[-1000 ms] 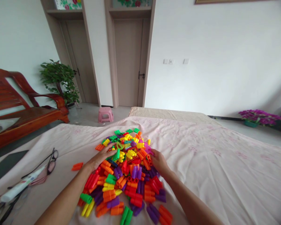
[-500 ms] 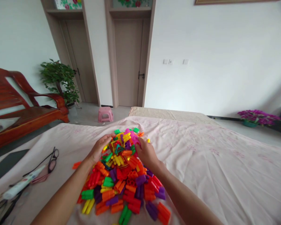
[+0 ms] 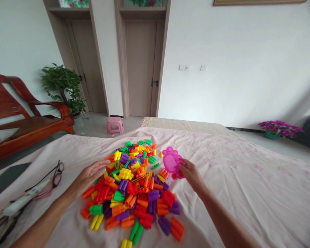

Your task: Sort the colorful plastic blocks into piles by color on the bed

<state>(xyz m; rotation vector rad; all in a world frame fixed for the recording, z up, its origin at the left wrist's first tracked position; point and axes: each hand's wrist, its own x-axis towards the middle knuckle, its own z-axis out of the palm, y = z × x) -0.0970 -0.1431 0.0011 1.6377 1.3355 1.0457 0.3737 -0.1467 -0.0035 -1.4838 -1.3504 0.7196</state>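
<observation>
A pile of plastic toy building blocks (image 3: 134,193) in red, orange, yellow, green and purple lies on a pale bedspread. To the right of its far part, my right hand (image 3: 192,172) grips a flat pink flower-shaped plastic piece (image 3: 172,162) with rounded lobes around its rim. The thumb and fingers hold its right edge, and the piece is raised and tilted. My left hand (image 3: 93,171) rests against the left side of the pile, open, fingers stretched toward the blocks. Whether it presses on any block is hard to make out.
Glasses (image 3: 58,174) and a white stick-shaped device (image 3: 26,198) lie at the left, near a dark flat object (image 3: 7,179). Beyond the bedspread (image 3: 235,193) stand a pink stool (image 3: 115,125), a wooden bench (image 3: 28,132) and a potted plant (image 3: 64,86).
My right hand has drawn the pink piece out of the pile to the right. My left hand has moved left and nearer. The far blocks are spread out more.
</observation>
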